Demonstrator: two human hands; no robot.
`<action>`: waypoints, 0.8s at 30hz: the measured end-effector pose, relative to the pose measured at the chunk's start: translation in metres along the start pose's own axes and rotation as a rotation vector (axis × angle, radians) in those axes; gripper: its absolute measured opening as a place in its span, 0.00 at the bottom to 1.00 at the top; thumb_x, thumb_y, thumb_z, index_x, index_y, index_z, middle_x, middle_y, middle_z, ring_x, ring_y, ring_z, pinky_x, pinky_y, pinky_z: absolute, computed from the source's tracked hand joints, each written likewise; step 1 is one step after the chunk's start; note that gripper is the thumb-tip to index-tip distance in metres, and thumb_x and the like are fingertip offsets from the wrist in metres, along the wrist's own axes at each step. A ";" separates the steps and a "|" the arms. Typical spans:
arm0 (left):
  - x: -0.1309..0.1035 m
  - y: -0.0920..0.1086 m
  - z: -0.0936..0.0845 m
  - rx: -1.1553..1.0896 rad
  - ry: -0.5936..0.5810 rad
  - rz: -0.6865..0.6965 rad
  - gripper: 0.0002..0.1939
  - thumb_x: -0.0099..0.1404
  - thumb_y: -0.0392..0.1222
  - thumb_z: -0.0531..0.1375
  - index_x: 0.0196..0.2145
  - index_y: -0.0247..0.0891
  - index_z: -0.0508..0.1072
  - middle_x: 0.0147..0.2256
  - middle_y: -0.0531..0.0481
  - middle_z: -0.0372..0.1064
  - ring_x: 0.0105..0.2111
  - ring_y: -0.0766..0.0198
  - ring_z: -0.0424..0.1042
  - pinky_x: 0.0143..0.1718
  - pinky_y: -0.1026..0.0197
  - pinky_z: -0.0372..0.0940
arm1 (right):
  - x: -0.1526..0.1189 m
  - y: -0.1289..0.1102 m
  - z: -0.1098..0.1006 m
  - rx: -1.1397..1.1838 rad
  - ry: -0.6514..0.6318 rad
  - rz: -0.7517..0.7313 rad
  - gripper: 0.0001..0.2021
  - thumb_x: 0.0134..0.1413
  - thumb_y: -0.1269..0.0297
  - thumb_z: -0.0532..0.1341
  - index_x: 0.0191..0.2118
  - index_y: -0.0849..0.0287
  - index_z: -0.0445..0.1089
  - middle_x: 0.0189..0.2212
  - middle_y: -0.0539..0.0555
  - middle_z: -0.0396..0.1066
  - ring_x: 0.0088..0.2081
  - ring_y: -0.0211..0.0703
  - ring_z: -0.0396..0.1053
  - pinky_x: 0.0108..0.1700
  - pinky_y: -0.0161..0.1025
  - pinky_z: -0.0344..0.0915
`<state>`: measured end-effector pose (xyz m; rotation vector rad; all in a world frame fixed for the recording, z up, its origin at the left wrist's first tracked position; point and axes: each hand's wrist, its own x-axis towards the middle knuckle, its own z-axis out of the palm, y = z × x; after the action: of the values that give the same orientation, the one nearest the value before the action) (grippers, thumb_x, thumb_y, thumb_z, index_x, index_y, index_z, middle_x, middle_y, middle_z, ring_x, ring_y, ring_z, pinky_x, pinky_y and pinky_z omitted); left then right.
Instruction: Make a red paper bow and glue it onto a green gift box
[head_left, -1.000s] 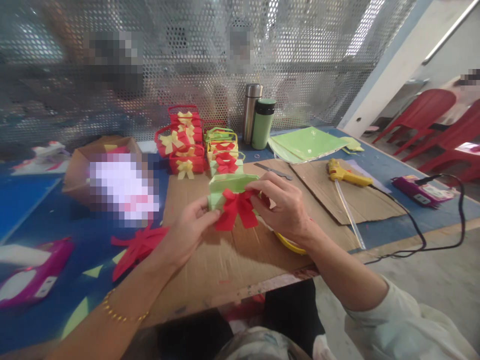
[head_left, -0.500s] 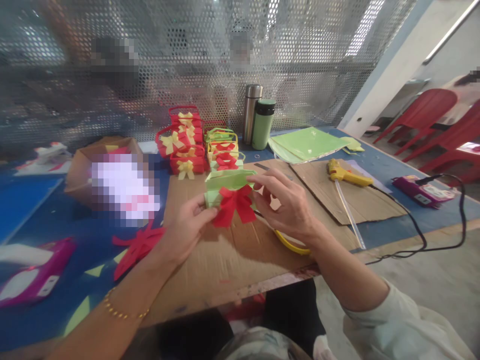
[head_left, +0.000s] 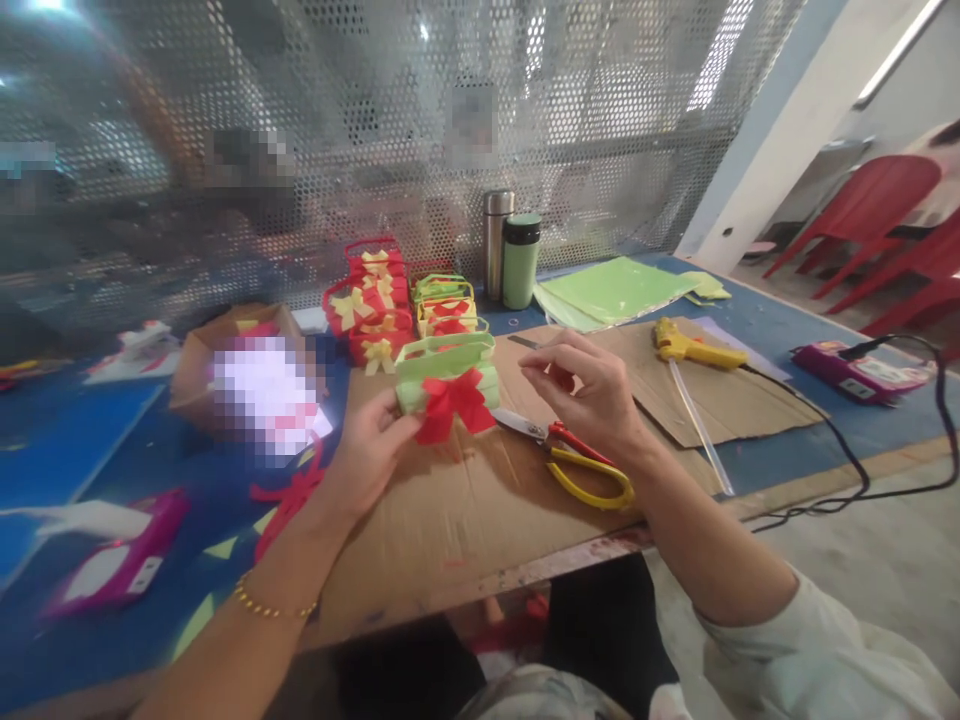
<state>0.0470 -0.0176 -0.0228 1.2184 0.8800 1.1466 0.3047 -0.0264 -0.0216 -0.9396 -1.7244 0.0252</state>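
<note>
My left hand is closed on the left side of a small light-green paper basket with a handle on top. A red bow covers much of its front. To the right of the basket and apart from it, my right hand hovers with thumb and fingertips pinched together; anything between them is too small to make out. Scissors with red and yellow handles lie beneath that hand on a cardboard sheet.
Finished red baskets and green and yellow ones stand behind. A thermos and a green cup are beside them. At right lie green sheets, a corded yellow glue gun and a purple power strip. Left is a cardboard box.
My right hand has come off the basket's right side and moved right, fingertips drawn together. The left hand still holds the basket, slightly further left. More of the scissors shows.
</note>
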 end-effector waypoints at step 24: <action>0.017 -0.004 -0.009 -0.180 0.054 -0.062 0.11 0.51 0.30 0.69 0.35 0.35 0.81 0.36 0.49 0.79 0.35 0.66 0.76 0.41 0.63 0.72 | -0.010 0.029 0.019 -0.043 -0.161 0.098 0.08 0.59 0.70 0.61 0.29 0.60 0.75 0.25 0.50 0.69 0.25 0.35 0.62 0.31 0.34 0.59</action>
<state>0.0425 0.0008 -0.0269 1.0112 0.8298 1.1866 0.3063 -0.0043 -0.0505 -1.0776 -1.8311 0.1315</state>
